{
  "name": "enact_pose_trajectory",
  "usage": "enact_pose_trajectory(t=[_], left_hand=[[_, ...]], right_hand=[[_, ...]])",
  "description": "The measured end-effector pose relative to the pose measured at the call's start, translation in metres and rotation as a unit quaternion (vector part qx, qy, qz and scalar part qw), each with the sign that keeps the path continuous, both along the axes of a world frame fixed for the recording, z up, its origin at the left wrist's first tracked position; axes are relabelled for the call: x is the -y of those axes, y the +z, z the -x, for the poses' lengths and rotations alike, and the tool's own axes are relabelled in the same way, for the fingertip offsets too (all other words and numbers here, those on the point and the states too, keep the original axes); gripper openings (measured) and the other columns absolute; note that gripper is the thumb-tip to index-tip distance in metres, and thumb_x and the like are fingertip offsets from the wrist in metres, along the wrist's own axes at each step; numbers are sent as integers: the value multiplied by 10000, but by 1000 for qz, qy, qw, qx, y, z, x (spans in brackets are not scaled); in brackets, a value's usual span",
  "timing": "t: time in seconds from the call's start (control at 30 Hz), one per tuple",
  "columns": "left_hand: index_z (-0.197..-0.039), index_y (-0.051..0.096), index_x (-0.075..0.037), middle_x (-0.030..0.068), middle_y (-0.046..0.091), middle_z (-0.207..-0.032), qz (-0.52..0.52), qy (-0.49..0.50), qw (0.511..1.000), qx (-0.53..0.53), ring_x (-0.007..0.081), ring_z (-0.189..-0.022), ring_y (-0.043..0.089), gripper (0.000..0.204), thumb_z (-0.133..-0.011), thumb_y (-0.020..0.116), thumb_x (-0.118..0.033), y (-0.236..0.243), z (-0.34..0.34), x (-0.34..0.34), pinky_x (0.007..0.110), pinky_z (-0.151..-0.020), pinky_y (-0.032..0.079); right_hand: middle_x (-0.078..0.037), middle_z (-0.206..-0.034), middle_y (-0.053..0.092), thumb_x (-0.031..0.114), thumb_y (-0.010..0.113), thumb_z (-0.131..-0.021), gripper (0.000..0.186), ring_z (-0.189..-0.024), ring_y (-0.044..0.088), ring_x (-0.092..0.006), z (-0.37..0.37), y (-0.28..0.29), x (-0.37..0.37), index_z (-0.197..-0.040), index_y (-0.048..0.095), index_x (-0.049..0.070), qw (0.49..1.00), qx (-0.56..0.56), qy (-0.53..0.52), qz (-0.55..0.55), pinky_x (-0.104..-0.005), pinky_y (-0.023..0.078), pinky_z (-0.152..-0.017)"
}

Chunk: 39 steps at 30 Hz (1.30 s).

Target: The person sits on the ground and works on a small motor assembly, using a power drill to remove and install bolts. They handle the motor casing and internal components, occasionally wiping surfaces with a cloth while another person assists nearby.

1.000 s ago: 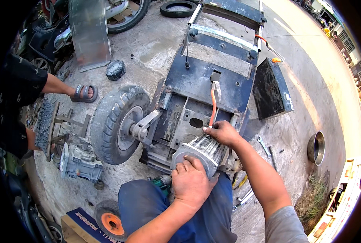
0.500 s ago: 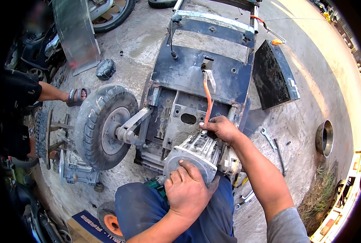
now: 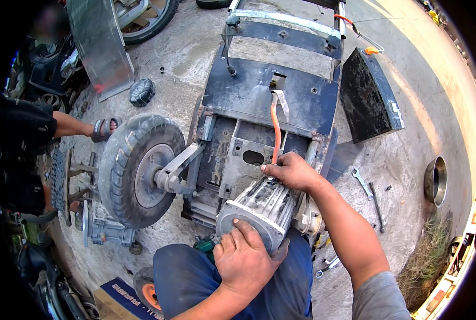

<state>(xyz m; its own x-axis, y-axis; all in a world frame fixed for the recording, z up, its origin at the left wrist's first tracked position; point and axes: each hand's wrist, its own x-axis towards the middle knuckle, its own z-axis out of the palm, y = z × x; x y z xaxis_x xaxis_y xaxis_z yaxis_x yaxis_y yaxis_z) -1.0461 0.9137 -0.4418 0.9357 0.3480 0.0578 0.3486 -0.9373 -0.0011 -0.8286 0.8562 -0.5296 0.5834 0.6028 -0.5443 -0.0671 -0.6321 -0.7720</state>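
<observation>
A dirty grey finned motor (image 3: 277, 205) with a square flange and round end plate leans between the frame's near end and my knees. My left hand (image 3: 247, 261) rests against the round plate, index finger straight, thumb along the lower right edge, steadying it. On top of the motor, my right hand (image 3: 294, 172) pinches the lower end of an orange cable (image 3: 276, 130). That cable runs up to a slot in the dark metal frame (image 3: 243, 88), where a pale strip hangs beside it. My fingertips and thumb hide the cable's very end.
To the left, a knobby wheel (image 3: 142, 168) sits on an arm of the frame, with a grey gear housing (image 3: 107, 229) beside it. A person's sandalled foot (image 3: 105, 129) is close by. Wrenches (image 3: 362, 184), a black box (image 3: 371, 96) and a metal bowl (image 3: 435, 181) lie right.
The view has shifted slightly, so most things sit a little further right. My left hand stays on the motor's plate, and my right hand keeps its pinch on the orange cable.
</observation>
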Motion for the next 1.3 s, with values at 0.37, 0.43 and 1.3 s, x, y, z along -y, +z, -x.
enact_pose_trajectory(t=[0.37, 0.43, 1.3], left_hand=[[-1181, 534, 174, 205, 619, -872, 2, 7, 1000, 9, 305, -713, 574, 1021, -691, 728, -701, -6, 8, -7, 426, -615, 402], [-1182, 533, 174, 203, 616, -867, 6, 9, 1000, 8, 306, -706, 570, 1023, -692, 728, -703, -7, 8, -7, 427, -604, 393], [-1250, 563, 111, 229, 673, -1019, -15, 29, 999, -36, 357, -818, 628, 1010, -689, 728, -713, -2, 0, 3, 465, -698, 466]], right_hand=[[-41, -665, 605, 446, 736, -874, 512, -639, 541, -125, -8, 12, -2, -836, 716, -64, 995, -104, -1, 2, -331, 458, -629], [-38, -667, 605, 449, 730, -878, 513, -641, 541, -124, -7, 9, -1, -844, 719, -63, 995, -95, 5, -10, -328, 458, -633], [-93, -640, 615, 388, 698, -899, 501, -613, 557, -153, -6, -7, -3, -791, 690, -102, 993, -116, -34, 6, -365, 473, -613]])
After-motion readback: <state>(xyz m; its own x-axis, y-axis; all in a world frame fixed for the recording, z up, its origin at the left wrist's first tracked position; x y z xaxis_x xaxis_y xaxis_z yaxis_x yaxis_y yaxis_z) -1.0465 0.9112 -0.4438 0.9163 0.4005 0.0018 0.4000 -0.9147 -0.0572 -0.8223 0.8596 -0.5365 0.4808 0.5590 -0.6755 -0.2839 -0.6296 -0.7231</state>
